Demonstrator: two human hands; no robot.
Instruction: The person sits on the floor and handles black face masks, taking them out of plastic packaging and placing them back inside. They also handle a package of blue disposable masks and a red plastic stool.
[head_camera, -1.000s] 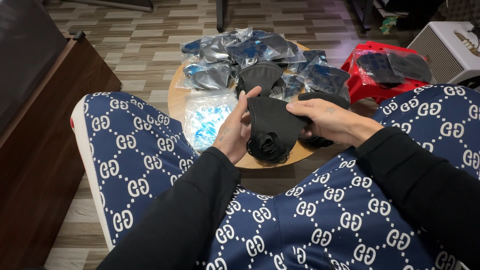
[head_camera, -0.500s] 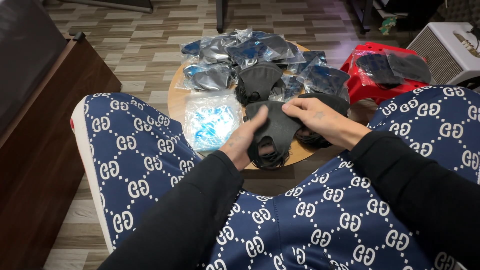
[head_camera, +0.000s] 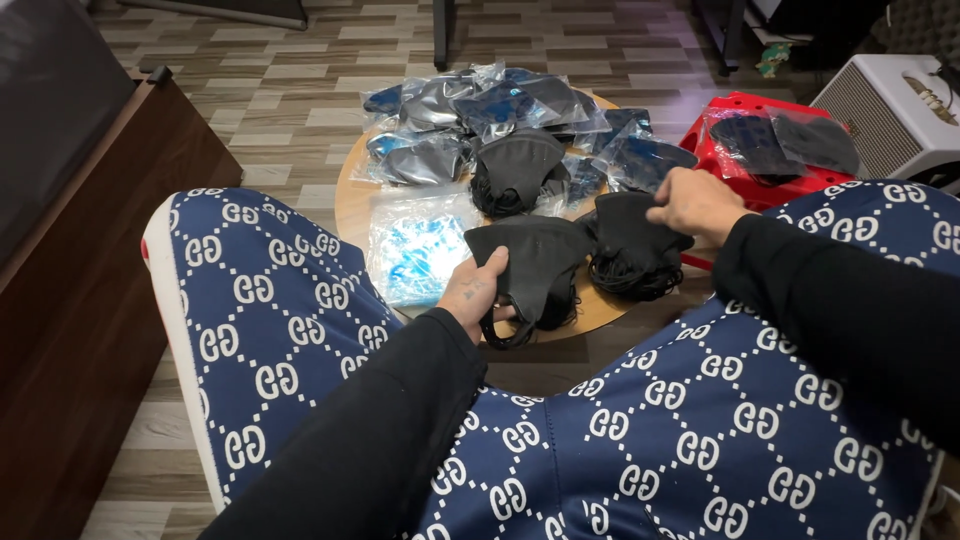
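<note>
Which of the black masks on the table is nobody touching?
The black mask farthest back, lying among the plastic packets; the left hand and right hand grip the nearer ones.

I see clear plastic packages (head_camera: 500, 105) heaped at the round table's far side, dark masks inside. One flat clear packet with blue contents (head_camera: 418, 250) lies at the near-left edge. Another clear bag of dark masks (head_camera: 785, 140) sits on the red stool, right.

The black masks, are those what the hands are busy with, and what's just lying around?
In hand:
left hand holds a black cloth face mask
right hand grips a stack of black cloth masks

Lying about:
clear plastic bags of dark masks
red plastic stool
white slatted heater
round wooden table
</note>
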